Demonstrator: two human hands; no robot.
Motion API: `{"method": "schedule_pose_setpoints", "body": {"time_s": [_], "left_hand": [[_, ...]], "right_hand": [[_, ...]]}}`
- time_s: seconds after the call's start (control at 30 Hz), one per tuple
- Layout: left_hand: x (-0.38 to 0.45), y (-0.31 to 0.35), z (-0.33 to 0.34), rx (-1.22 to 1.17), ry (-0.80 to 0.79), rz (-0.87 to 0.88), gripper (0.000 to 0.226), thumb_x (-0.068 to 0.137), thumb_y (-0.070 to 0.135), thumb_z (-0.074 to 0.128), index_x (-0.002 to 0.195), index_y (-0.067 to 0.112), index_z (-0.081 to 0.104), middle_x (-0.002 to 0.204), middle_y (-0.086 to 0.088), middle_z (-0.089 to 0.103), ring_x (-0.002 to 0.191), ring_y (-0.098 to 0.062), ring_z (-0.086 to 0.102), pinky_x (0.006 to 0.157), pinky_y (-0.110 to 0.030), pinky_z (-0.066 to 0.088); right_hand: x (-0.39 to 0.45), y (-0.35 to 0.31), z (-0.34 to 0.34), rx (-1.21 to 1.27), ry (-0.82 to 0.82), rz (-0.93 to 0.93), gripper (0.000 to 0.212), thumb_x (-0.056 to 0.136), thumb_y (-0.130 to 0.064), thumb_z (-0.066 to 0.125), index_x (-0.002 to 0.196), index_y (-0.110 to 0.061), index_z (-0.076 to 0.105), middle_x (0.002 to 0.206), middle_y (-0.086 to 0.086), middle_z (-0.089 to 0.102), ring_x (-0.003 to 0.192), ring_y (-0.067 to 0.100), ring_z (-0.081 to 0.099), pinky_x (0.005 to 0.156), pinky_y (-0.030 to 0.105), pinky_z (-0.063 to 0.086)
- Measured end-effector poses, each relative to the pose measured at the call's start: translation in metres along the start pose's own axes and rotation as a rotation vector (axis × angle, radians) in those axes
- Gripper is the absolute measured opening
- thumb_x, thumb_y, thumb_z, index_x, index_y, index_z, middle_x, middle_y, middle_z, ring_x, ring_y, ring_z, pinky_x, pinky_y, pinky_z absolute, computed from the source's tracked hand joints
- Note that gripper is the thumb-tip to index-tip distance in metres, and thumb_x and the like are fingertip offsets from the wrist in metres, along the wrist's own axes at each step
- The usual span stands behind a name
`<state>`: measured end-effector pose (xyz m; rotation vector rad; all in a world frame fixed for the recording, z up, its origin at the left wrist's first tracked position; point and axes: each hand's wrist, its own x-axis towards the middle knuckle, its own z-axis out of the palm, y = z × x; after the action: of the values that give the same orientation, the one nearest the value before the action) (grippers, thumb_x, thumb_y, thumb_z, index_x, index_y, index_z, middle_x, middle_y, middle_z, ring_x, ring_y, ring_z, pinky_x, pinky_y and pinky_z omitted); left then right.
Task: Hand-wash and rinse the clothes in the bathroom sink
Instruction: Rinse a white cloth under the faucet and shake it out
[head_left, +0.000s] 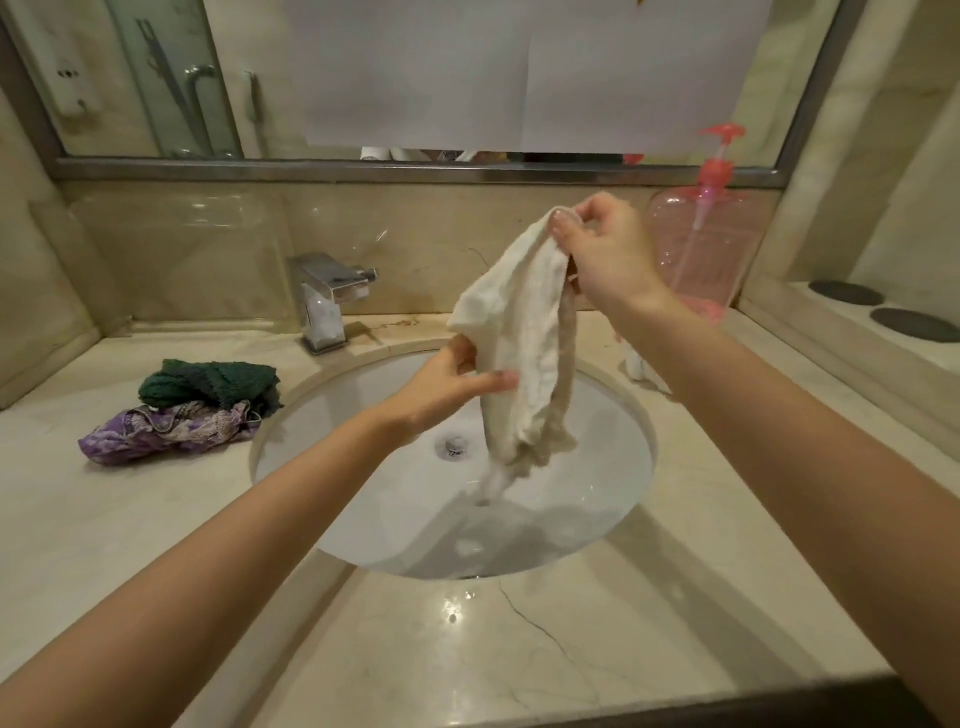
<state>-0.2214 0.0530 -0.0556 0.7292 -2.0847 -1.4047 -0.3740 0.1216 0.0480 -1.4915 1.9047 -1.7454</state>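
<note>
A wet cream-white cloth (524, 343) hangs over the round white sink (374, 525), its lower end dangling just above the basin floor. My right hand (602, 249) pinches the cloth's top edge, held high. Lower down, my left hand (447, 384) grips the cloth's left side between thumb and fingers. The drain (456, 447) sits in the middle of the basin, which looks wet and shallow with water. A dark green knitted garment (208, 382) lies on a purple patterned cloth (166, 431) on the counter to the left of the sink.
A chrome tap (327, 299) stands behind the sink at the left. A pink pump bottle (701, 234) stands at the back right, with a small white scrap (641, 366) on the counter below it. A mirror (156, 78) spans the wall. Two dark round pads (878, 306) sit on the right ledge.
</note>
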Motion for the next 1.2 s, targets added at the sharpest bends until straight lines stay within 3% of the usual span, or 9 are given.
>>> {"method": "schedule_pose_setpoints", "body": {"time_s": [0.17, 0.37, 0.5, 0.7, 0.83, 0.97, 1.03, 1.1, 1.2], "left_hand": [[-0.005, 0.003, 0.004, -0.077, 0.004, -0.042, 0.03, 0.101, 0.035, 0.043, 0.13, 0.027, 0.043, 0.127, 0.01, 0.057, 0.105, 0.001, 0.056, 0.084, -0.02, 0.047], [-0.012, -0.022, -0.004, -0.37, -0.308, -0.044, 0.106, 0.056, 0.093, 0.051, 0.138, 0.026, 0.042, 0.137, 0.007, 0.057, 0.127, -0.016, 0.054, 0.107, -0.035, 0.043], [-0.008, -0.02, 0.01, -0.294, -0.186, -0.03, 0.122, 0.05, 0.048, 0.084, 0.15, 0.025, 0.017, 0.14, 0.002, 0.047, 0.122, -0.013, 0.055, 0.099, -0.031, 0.049], [0.005, -0.013, 0.004, -0.116, 0.022, -0.028, 0.066, 0.056, 0.035, 0.075, 0.115, 0.009, 0.063, 0.105, -0.011, 0.072, 0.1, -0.026, 0.068, 0.088, -0.047, 0.054], [0.003, -0.01, -0.011, -0.341, 0.209, -0.03, 0.044, 0.056, 0.011, 0.063, 0.1, 0.009, 0.065, 0.094, -0.008, 0.07, 0.087, -0.019, 0.067, 0.08, -0.03, 0.057], [0.004, 0.007, -0.017, -0.724, 0.318, 0.064, 0.033, 0.072, 0.0, 0.045, 0.099, 0.004, 0.064, 0.083, -0.01, 0.058, 0.068, -0.015, 0.06, 0.057, -0.02, 0.051], [0.008, 0.014, -0.017, -0.941, 0.337, 0.05, 0.037, 0.082, -0.002, 0.036, 0.106, 0.004, 0.063, 0.088, -0.012, 0.059, 0.077, -0.018, 0.062, 0.071, -0.025, 0.057], [0.011, 0.018, -0.017, -1.024, 0.339, 0.056, 0.04, 0.073, 0.003, 0.041, 0.106, 0.002, 0.063, 0.091, -0.012, 0.061, 0.087, -0.021, 0.061, 0.087, -0.034, 0.053], [0.012, 0.024, -0.016, -0.924, 0.301, 0.089, 0.036, 0.062, 0.005, 0.041, 0.093, 0.0, 0.057, 0.088, -0.013, 0.054, 0.082, -0.022, 0.056, 0.081, -0.034, 0.049]], "right_hand": [[-0.004, 0.0, -0.005, 0.395, -0.024, 0.148, 0.016, 0.102, -0.021, 0.046, 0.09, -0.013, 0.053, 0.086, 0.003, 0.064, 0.08, 0.017, 0.066, 0.075, 0.036, 0.058], [-0.005, -0.009, 0.005, 0.877, -0.093, 0.358, 0.02, 0.104, -0.014, 0.04, 0.102, -0.001, 0.054, 0.084, 0.008, 0.062, 0.074, 0.017, 0.063, 0.065, 0.027, 0.056], [-0.006, -0.016, 0.005, 0.944, -0.18, 0.366, 0.029, 0.104, -0.013, 0.037, 0.121, 0.008, 0.05, 0.089, 0.013, 0.065, 0.077, 0.02, 0.067, 0.067, 0.028, 0.057], [-0.003, -0.006, -0.01, 1.153, -0.037, 0.383, 0.026, 0.104, -0.014, 0.038, 0.104, 0.004, 0.056, 0.09, 0.016, 0.063, 0.08, 0.024, 0.064, 0.072, 0.031, 0.058], [-0.003, 0.031, -0.032, 1.133, 0.1, 0.487, 0.023, 0.104, -0.009, 0.037, 0.1, 0.003, 0.057, 0.095, 0.018, 0.063, 0.086, 0.025, 0.063, 0.089, 0.039, 0.054], [-0.024, 0.082, -0.019, 0.765, -0.108, 0.875, 0.032, 0.101, 0.0, 0.037, 0.13, 0.007, 0.046, 0.108, 0.019, 0.06, 0.101, 0.029, 0.061, 0.081, 0.036, 0.053], [-0.039, 0.098, -0.004, 0.542, -0.188, 0.982, 0.03, 0.096, 0.007, 0.04, 0.126, 0.008, 0.047, 0.113, 0.025, 0.057, 0.095, 0.03, 0.059, 0.087, 0.041, 0.049], [-0.049, 0.1, 0.007, 0.507, -0.269, 0.965, 0.038, 0.092, 0.004, 0.047, 0.13, 0.002, 0.046, 0.118, 0.024, 0.049, 0.104, 0.03, 0.054, 0.092, 0.048, 0.05], [-0.048, 0.089, 0.015, 0.614, -0.498, 0.759, 0.061, 0.075, -0.019, 0.066, 0.134, -0.022, 0.048, 0.14, 0.013, 0.039, 0.133, 0.031, 0.036, 0.1, 0.062, 0.041]]}}
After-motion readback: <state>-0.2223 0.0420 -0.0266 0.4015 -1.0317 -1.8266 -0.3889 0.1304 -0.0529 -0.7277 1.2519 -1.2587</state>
